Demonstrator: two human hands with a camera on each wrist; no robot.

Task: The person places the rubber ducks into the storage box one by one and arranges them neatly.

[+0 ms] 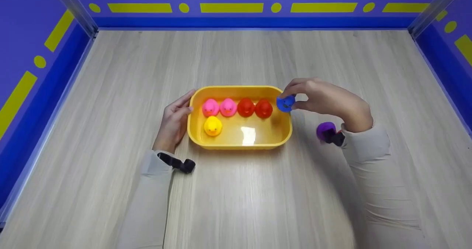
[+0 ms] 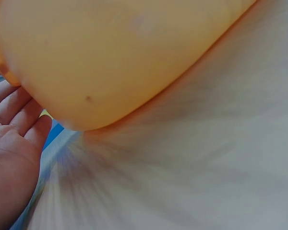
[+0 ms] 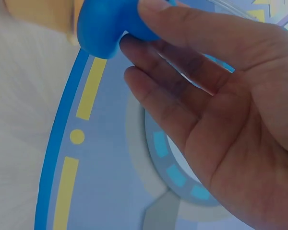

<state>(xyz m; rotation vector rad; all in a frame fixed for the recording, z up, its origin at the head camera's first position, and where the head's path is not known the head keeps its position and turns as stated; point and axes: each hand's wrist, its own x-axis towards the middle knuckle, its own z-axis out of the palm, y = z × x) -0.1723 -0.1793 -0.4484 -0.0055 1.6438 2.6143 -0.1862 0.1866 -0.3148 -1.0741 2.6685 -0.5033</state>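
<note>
My left hand (image 1: 175,120) holds the left end of a yellow plastic tub (image 1: 239,146), thumb at the rim and fingers along the outer wall. Its fingers (image 2: 14,108) lie against the tub's outside in the left wrist view. Above the tub's right end, my right hand (image 1: 324,97) pinches a blue rubber duck (image 1: 284,103) between thumb and fingers. Inside stand two pink ducks (image 1: 228,107) and two red ducks (image 1: 246,107) in a row along the back. A yellow duck (image 1: 212,126) stands in front of the leftmost pink one.
A purple duck (image 1: 325,130) lies on the table right of the tub, partly hidden by the black wrist camera (image 1: 338,138). Blue-purple walls (image 1: 236,20) with yellow marks border the wooden table (image 1: 243,57) at the back and sides.
</note>
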